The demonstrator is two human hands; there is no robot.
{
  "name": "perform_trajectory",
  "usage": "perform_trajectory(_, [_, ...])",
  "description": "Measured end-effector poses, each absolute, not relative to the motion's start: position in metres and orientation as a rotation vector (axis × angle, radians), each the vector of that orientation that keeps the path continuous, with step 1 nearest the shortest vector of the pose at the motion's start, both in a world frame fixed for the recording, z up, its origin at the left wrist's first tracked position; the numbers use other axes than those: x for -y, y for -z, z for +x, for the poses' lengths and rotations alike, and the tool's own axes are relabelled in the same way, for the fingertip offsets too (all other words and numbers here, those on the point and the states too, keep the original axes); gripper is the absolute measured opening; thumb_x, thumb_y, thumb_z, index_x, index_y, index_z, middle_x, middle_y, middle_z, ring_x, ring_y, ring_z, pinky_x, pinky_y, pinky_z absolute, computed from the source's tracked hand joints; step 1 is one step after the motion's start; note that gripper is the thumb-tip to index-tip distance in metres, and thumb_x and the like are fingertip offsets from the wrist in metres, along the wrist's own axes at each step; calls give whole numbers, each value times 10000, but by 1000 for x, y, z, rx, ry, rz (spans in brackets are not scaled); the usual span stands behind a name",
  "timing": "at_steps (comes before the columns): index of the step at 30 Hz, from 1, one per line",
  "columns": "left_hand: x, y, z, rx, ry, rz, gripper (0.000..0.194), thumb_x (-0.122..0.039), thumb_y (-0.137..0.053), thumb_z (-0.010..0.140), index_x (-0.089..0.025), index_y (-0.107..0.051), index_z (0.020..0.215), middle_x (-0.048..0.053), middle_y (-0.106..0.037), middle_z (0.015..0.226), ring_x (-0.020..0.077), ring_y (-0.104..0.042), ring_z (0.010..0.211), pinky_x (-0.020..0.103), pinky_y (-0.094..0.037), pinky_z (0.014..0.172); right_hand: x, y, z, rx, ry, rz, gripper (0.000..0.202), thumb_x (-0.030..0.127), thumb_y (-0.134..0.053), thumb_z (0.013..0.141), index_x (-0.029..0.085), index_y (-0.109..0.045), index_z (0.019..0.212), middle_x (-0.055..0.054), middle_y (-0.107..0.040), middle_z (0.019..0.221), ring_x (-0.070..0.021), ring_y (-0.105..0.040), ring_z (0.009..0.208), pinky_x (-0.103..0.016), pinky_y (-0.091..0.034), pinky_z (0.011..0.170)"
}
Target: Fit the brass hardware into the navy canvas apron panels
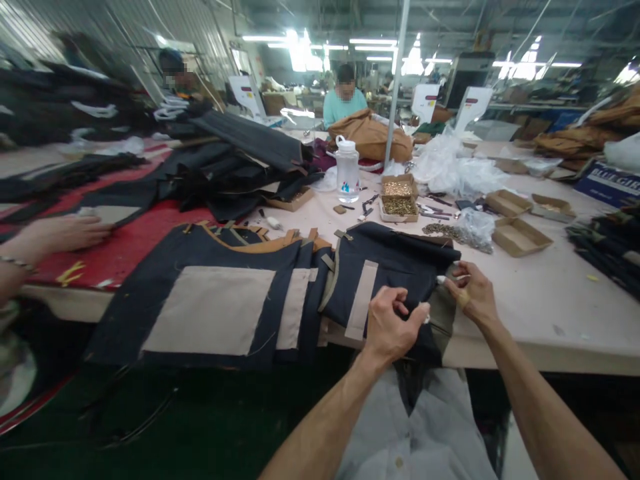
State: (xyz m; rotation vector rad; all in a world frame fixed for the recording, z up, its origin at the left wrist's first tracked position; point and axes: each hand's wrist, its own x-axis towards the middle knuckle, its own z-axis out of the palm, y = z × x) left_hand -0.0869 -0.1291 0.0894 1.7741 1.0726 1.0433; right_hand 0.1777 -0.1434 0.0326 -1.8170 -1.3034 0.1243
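A dark garment piece with a beige strip and olive edging lies on the table in front of me. My left hand rests over its lower part, fingers curled and thumb held apart, with nothing visible between them. At the piece's right edge, my right hand pinches the folded fabric between thumb and fingers. White wraps cover some of my fingertips. Close by on the left, a stack of dark garment pieces with beige patches and tan trim overlaps the table's front edge.
Small boxes of brass-coloured parts and a water bottle stand behind the fabric. Cardboard trays and a plastic bag sit to the right. At far left, another person's hand reaches over red cloth. More people are farther back.
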Motion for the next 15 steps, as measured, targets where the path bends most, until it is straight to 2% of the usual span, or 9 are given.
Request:
perform_trajectory(3, [163, -69, -112, -1311, -999, 1472, 381, -531, -691, 842, -154, -674, 793, 38, -644, 727, 134, -597, 639, 252, -491, 623, 134, -28, 185, 1324, -99, -1776, 720, 492, -712, 768, 158, -508, 1372, -138, -613, 1182, -167, -605, 631, -374, -560, 672])
perform_trajectory(5, [179, -41, -129, -1446, -834, 1165, 478, -605, -734, 765, -150, -617, 684, 20, -578, 599, 131, -540, 527, 237, -421, 474, 127, -26, 188, 1368, -129, -1780, 658, 416, -706, 736, 162, -546, 1322, -129, -618, 1175, -163, -607, 622, -375, -560, 681])
perform_trajectory(6, [183, -26, -136, -1481, -760, 995, 512, -644, -727, 749, -148, -613, 693, 26, -584, 602, 139, -535, 508, 237, -393, 423, 124, -27, 190, 1396, -191, -1787, 605, 375, -692, 720, 165, -573, 1274, -110, -642, 1120, -166, -611, 618, -362, -556, 670])
perform_trajectory(8, [184, -3, -144, -1516, -734, 767, 543, -655, -771, 694, -135, -652, 797, 61, -655, 722, 168, -605, 585, 237, -421, 407, 119, -32, 197, 1412, -388, -1772, 515, 313, -654, 682, 170, -617, 1175, -70, -682, 982, -180, -624, 623, -327, -544, 630])
perform_trajectory(11, [175, 10, -143, -1425, -799, 677, 593, -585, -860, 622, -117, -695, 949, 114, -720, 915, 188, -677, 720, 248, -518, 482, 112, -46, 210, 1286, -672, -1627, 443, 304, -603, 681, 153, -650, 1095, -58, -708, 881, -207, -657, 663, -300, -538, 597])
perform_trajectory(13, [169, 8, -137, -1321, -818, 694, 567, -548, -880, 611, -97, -701, 904, 131, -728, 890, 178, -677, 698, 243, -531, 498, 106, -55, 216, 1235, -788, -1574, 358, 347, -612, 712, 130, -671, 991, -63, -703, 782, -212, -658, 634, -292, -524, 565])
perform_trajectory(15, [166, 4, -130, -1271, -842, 696, 515, -521, -886, 608, -94, -676, 803, 124, -716, 777, 171, -664, 645, 237, -525, 484, 96, -61, 216, 1242, -821, -1632, 298, 397, -674, 702, 126, -667, 825, -51, -646, 604, -202, -616, 530, -278, -477, 493])
